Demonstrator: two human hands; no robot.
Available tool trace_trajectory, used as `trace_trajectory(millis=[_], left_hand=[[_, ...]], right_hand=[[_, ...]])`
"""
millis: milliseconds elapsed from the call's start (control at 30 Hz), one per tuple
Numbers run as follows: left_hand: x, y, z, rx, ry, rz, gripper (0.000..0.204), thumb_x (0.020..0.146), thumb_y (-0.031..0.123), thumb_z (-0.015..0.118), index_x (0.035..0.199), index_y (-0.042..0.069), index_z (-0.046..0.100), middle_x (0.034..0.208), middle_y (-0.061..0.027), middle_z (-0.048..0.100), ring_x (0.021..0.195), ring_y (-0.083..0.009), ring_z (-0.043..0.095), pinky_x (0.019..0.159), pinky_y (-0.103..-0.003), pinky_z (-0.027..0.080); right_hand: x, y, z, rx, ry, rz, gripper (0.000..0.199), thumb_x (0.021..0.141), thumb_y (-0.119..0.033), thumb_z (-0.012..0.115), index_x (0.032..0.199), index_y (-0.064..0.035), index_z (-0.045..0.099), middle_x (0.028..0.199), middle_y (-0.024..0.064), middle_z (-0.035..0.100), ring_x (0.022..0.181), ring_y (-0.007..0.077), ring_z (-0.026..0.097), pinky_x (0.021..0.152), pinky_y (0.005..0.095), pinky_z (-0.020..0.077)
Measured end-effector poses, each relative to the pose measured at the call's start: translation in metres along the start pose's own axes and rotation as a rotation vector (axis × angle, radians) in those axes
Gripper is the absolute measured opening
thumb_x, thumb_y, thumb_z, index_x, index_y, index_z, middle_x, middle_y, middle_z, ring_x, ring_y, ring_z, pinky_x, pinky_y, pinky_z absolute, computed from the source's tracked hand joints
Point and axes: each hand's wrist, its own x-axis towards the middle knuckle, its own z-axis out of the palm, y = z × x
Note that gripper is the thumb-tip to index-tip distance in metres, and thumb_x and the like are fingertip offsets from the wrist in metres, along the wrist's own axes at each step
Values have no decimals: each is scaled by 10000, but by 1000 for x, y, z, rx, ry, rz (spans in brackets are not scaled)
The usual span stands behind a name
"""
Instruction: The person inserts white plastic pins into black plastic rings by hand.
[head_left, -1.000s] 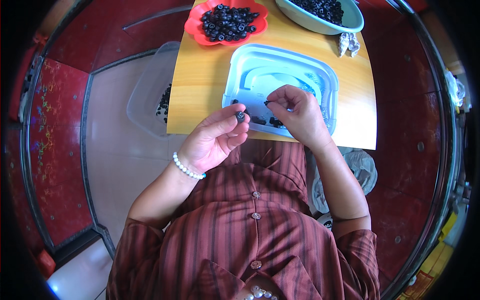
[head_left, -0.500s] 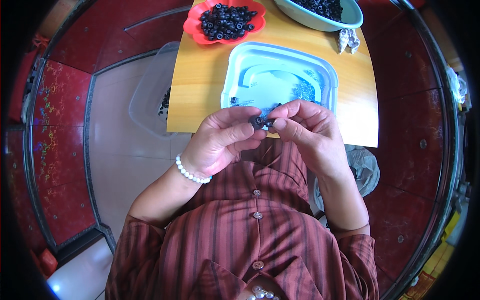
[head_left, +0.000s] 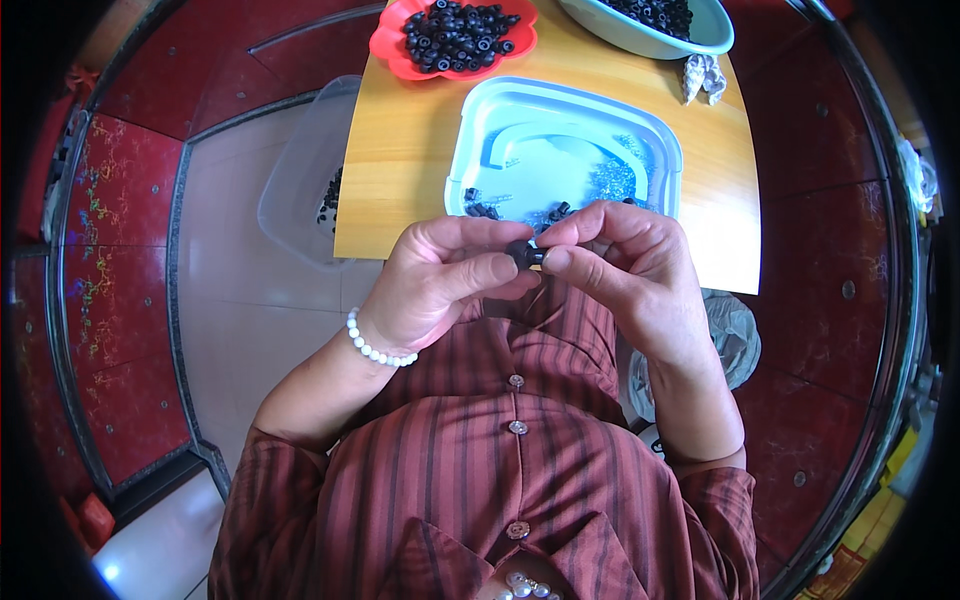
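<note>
Both our hands have drawn back from over the tray (head_left: 470,130) toward our chest since a second ago. Our left hand (head_left: 440,285) and right hand (head_left: 620,265) now meet just below the tray's near edge, fingertips pinched shut together on one small black part (head_left: 527,254). More black parts (head_left: 485,210) lie in the tray on the bench (head_left: 400,150).

Pale tiled floor (head_left: 250,330), red patterned panels (head_left: 110,300), wooden table (head_left: 400,150), daylight
</note>
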Motion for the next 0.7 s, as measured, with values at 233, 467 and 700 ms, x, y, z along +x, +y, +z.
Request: trace_trajectory(millis=[233, 467, 700], left_hand=[[-1, -5, 1, 71, -55, 130, 224, 858, 24, 618, 1080, -3, 619, 1061, -128, 634, 898, -202, 660, 790, -274, 555], [4, -7, 2, 569, -87, 513, 241, 787, 121, 703, 1009, 36, 668, 1097, -96, 601, 1063, -233, 573, 902, -338, 466], [-3, -8, 9, 553, -138, 519, 242, 824, 177, 678, 1042, 75, 649, 1033, -121, 649, 1045, -302, 586, 917, -426, 462]], right_hand=[[3, 22, 2, 417, -127, 45, 173, 822, -80, 690, 933, 33, 618, 829, 56, 622, 749, 109, 583, 652, 218, 460], [-3, 39, 0, 652, -245, 236, 225, 808, -125, 704, 987, 3, 657, 897, 68, 633, 754, 146, 559, 736, 298, 464], [-3, 43, 3, 690, -308, 163, 196, 829, -71, 672, 1002, 22, 669, 913, 78, 661, 835, 129, 604, 774, 262, 485]])
